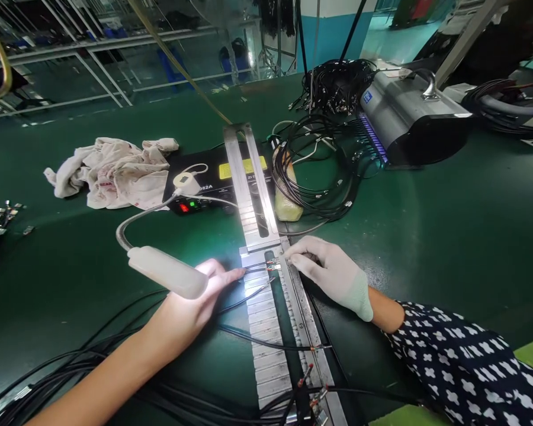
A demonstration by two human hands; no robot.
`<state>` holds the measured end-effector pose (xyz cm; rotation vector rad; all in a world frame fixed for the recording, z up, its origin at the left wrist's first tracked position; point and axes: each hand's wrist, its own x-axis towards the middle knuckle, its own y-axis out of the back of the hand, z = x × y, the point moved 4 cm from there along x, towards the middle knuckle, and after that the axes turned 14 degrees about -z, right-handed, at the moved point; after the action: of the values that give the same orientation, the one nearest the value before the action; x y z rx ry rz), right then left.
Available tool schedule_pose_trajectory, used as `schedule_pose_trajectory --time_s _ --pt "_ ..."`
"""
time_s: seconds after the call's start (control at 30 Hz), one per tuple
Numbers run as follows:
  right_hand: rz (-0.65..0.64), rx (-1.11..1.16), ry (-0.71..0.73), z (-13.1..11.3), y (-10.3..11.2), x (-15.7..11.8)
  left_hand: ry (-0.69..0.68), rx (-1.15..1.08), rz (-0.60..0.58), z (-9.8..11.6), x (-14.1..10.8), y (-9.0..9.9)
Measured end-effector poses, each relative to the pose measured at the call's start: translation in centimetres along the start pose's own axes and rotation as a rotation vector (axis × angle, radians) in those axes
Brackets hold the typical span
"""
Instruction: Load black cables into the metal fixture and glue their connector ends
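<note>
My bare left hand [208, 290] is beside the slotted metal fixture [264, 349], partly behind a white gooseneck lamp head [166, 271]. Its fingertips pinch a thin black cable [256, 270] lying across the slots. Small metal connectors [274, 264] at the cable ends sit over the fixture's opening. On the opposite side, my gloved right hand [331, 272] has thumb and forefinger closed at the rail beside these connectors; anything between them is too small to make out. Another black cable [249, 297] crosses the slots just below.
Behind the fixture stands a black control box [199, 160], with a crumpled cloth [119, 171] to its left. Coiled black cables [320, 183] lie right of it, near a grey metal machine [408, 118]. More cables [169, 396] spread at lower left. Loose connectors [2, 219] lie far left.
</note>
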<state>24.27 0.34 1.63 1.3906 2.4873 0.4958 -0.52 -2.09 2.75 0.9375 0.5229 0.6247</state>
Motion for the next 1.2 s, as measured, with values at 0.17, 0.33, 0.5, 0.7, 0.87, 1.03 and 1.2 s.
schedule_pose_trajectory --time_s 0.17,0.33,0.5,0.7,0.87,1.03,1.2 --pt "-0.005 -0.014 0.010 -0.3 0.2 0.0 -0.017 0.037 -0.066 -0.3 0.0 -0.5" --pt "0.007 -0.013 0.023 -0.4 0.2 0.0 -0.008 0.053 -0.099 -0.4 -0.1 -0.5" --pt "0.005 -0.015 0.035 -0.4 0.2 0.1 -0.012 -0.003 -0.114 -0.1 0.1 -0.2" --pt "-0.015 -0.007 0.025 -0.1 0.2 0.1 0.004 0.259 0.066 0.3 0.0 -1.0" --pt "-0.024 -0.015 0.028 0.0 0.1 0.0 0.084 0.123 -0.060 1.0 -0.5 -1.8" --pt "-0.074 0.005 -0.016 0.3 0.1 -1.0 0.134 -0.023 -0.054 1.7 -1.4 -1.7" --pt "-0.075 0.023 -0.025 0.3 0.1 -1.2 0.015 -0.095 0.102 1.8 -1.4 -1.4"
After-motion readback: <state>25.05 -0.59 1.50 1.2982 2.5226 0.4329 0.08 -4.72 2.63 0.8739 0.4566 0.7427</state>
